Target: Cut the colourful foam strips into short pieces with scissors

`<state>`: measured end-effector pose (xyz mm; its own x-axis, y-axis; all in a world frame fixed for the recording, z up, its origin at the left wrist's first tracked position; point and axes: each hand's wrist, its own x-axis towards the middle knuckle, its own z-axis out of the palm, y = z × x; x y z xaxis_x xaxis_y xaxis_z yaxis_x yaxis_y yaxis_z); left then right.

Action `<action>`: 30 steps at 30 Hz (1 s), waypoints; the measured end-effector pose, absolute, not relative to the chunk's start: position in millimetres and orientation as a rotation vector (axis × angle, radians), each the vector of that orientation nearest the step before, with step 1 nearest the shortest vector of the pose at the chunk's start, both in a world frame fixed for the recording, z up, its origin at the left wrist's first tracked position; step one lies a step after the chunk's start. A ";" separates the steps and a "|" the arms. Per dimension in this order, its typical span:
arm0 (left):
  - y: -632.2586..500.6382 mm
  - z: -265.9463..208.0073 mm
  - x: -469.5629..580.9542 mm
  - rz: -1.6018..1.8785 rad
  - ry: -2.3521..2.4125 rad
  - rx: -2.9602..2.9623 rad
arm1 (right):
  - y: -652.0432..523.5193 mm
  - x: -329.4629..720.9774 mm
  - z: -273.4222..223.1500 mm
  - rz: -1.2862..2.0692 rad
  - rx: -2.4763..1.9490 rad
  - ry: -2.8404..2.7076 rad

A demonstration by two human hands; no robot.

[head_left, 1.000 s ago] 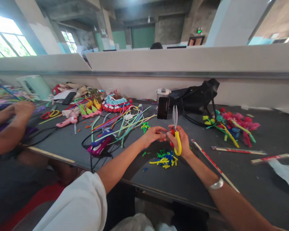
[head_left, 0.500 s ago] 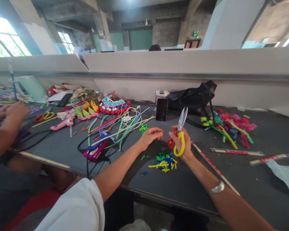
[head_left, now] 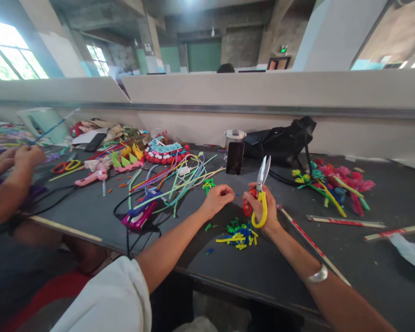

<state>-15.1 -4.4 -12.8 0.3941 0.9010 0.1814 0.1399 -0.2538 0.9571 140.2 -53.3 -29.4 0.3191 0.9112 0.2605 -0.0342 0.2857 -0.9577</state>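
Note:
In my right hand is a pair of scissors with one red and one yellow handle, blades pointing up and slightly parted. My left hand hovers just to their left, fingertips pressed together; whatever lies between them, if anything, is too small to make out. On the dark table below the hands sits a small pile of cut blue, green and yellow pieces, with a longer yellow strip on it. Small green pieces lie beyond my left wrist.
Long coloured fuzzy stems and a purple glue gun lie to the left. A phone leans on a jar, beside a black bag. Fuzzy flowers are at right. A co-worker's hands hold a blue stem.
My left fingers have drawn together from a more stretched pose. The scissors stay in my right hand in nearly the same place. The co-worker's blue stem has tilted rightward.

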 end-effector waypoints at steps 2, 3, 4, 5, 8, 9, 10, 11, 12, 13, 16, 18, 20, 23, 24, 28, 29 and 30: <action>4.3 -15.6 -21.1 1.069 1.025 1.699 | -52.6 141.6 -28.9 0.840 -1.069 -1.009; 9.1 -17.0 -24.6 1.106 1.089 1.720 | -52.4 142.3 -28.6 0.850 -1.067 -0.995; 13.5 -17.9 -28.3 1.137 1.160 1.736 | -52.3 142.9 -28.2 0.859 -1.065 -0.982; 17.3 -17.9 -32.0 1.153 1.223 1.752 | -52.4 143.5 -27.9 0.867 -1.061 -0.969; 21.2 -8.7 -42.0 1.154 1.318 1.750 | -52.8 145.0 -27.0 0.879 -1.051 -0.949; 19.3 -1.9 -45.2 1.151 1.318 1.750 | -52.9 145.4 -26.9 0.877 -1.055 -0.947; 15.8 6.4 -48.6 1.147 1.308 1.764 | -53.0 145.7 -26.8 0.873 -1.060 -0.946; 10.6 15.7 -52.2 1.117 1.280 1.816 | -53.0 146.0 -26.8 0.872 -1.064 -0.946; 3.9 25.2 -56.3 1.042 1.230 1.911 | -53.0 146.2 -26.9 0.874 -1.063 -0.947; -4.0 34.2 -60.8 0.932 1.190 2.023 | -52.9 146.3 -27.1 0.877 -1.059 -0.947; -31.7 49.6 -74.9 0.591 1.199 2.316 | -52.6 146.2 -27.9 0.886 -1.053 -0.956; -48.8 46.6 -83.1 0.420 1.244 2.391 | -52.4 146.0 -28.8 0.884 -1.058 -0.970; -61.5 35.3 -89.0 0.265 1.295 2.427 | -52.1 146.1 -29.9 0.880 -1.054 -0.989; -70.7 15.9 -92.9 0.197 1.347 2.497 | -51.8 146.4 -31.1 0.866 -1.039 -1.014; -71.6 11.7 -93.1 0.180 1.343 2.503 | -51.9 146.4 -31.2 0.864 -1.036 -1.019; -68.3 10.8 -90.5 0.292 1.302 2.476 | -55.1 144.5 -29.6 0.843 -1.023 -1.056; -66.4 13.2 -88.7 0.362 1.285 2.444 | -56.6 143.5 -28.9 0.837 -1.024 -1.077; -64.2 15.9 -86.4 0.434 1.266 2.400 | -58.3 142.2 -28.0 0.835 -1.027 -1.106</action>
<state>-86.4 -64.2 15.9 0.5441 0.8344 0.0884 0.7132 -0.5154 0.4750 142.2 -58.3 -28.0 0.2554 0.9187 0.3011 -0.0376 0.3206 -0.9465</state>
